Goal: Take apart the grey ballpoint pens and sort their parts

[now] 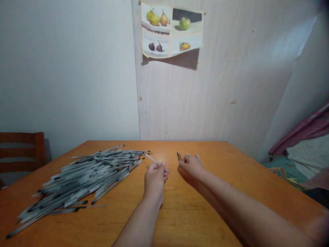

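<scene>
My left hand (155,180) is closed around a thin, clear pen barrel (153,159), which slants up and to the left past the fingers. To its right, my right hand (191,165) rests low at the table with its fingers pinched together; what they hold, if anything, is hidden. Short dark sticks (179,156), perhaps pen refills, lie just left of those fingertips. Behind the same hand shows part of a pale tube (198,159). A big heap of pens (84,178), greyish and see-through with black ends, spreads over the left of the table.
The wooden table (195,219) reaches back to the wall. A wooden chair (22,151) stands at the left. Cloth and bedding (305,154) lie beyond the table's right edge. A sheet of fruit pictures (171,31) hangs on the wall.
</scene>
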Tool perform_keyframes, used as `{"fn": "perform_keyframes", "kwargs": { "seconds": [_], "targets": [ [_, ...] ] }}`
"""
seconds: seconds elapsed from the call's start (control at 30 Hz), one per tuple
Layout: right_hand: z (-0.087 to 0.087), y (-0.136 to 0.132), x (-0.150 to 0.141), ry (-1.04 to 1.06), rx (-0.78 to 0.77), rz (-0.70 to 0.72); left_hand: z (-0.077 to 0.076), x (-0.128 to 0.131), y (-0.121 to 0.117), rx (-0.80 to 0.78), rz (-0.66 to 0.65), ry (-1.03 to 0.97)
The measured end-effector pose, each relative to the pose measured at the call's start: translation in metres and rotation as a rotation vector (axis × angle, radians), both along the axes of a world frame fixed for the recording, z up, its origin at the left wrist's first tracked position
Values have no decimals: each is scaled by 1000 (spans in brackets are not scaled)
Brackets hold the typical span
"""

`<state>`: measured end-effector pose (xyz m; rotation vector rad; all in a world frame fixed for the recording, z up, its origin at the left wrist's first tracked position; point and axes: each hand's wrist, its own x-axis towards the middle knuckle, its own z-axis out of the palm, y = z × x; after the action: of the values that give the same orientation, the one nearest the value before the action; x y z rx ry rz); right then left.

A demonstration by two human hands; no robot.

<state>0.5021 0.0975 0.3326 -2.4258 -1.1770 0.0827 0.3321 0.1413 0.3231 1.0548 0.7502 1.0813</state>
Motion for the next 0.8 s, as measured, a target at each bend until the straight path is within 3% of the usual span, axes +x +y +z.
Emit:
{"fn": "perform_keyframes", "kwargs": {
  "seconds": [0.2,0.5,0.67,0.8],
  "targets": [
    [22,14,50,-20,-46,-98,-5,5,-8,14,-118,56],
    [9,42,42,-41,-136,-171,-16,11,-9,104,-177,129],
    [2,47,42,-22,-111,-175,-17,11,-9,108,-195,151],
    [6,43,49,-8,-39,-173,-17,11,-8,104,-207,174]
  ]
}}
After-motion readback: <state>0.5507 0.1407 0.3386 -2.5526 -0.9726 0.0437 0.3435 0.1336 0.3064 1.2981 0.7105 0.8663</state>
